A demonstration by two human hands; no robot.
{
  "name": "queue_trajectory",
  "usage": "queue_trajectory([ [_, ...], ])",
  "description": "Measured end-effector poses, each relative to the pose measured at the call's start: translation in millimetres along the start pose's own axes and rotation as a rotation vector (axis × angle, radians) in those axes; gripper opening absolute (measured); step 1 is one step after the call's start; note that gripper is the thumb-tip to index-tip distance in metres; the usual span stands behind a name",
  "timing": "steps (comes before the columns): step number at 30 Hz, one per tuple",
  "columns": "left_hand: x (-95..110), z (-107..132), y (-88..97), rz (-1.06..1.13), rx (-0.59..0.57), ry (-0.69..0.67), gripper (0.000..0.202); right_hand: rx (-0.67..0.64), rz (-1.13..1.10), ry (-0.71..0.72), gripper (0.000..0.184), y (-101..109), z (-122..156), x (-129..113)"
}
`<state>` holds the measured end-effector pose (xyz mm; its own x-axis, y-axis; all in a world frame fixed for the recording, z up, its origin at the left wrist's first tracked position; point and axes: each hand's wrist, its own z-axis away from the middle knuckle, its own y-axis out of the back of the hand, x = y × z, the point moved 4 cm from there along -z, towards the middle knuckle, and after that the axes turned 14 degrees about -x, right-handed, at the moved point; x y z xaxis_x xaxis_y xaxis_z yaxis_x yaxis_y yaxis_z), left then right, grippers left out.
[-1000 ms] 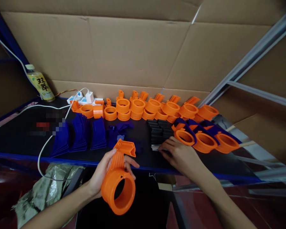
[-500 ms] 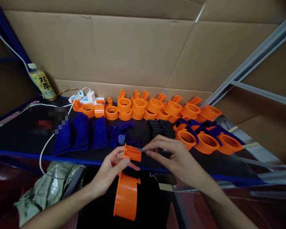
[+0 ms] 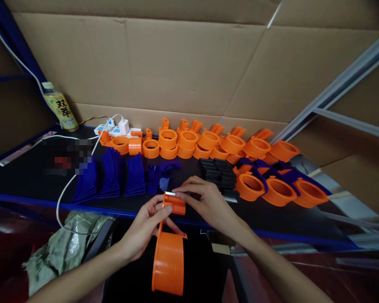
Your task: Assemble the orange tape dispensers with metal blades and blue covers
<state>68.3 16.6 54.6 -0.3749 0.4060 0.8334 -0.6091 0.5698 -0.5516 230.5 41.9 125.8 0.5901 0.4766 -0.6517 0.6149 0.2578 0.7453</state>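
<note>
With my left hand I have the orange holder in front of the table's near edge, fingers and thumb pinching it just under its upper end, the wide ring hanging below. My right hand has its fingers closed together on a pale toothed strip, which sits along the top of that upper end, teeth showing. Behind, on the black table, I see blue curved pieces to the left, a pile of black parts beyond my right hand, and a row of orange rings near the cardboard wall.
</note>
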Motion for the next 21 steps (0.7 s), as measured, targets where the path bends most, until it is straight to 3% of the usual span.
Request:
queue_trajectory([
  [4,3.1,2.8,2.7,0.092,0.054,-0.019,0.045,0.022,0.054,-0.003,0.029,7.6,-16.1,10.7],
  [9,3.4,4.0,4.1,0.122,0.050,-0.008,0.039,0.067,0.505,-0.094,0.030,42.5,-14.6,35.7],
  [15,1.5,2.0,4.7,0.131,0.015,-0.028,0.036,-0.059,0.689,-0.146,0.027,82.3,27.8,59.5],
  [21,2.1,-1.1,3.8,0.110,0.007,-0.025,0.033,0.011,0.869,-0.274,0.031,107.6,70.8,84.9],
])
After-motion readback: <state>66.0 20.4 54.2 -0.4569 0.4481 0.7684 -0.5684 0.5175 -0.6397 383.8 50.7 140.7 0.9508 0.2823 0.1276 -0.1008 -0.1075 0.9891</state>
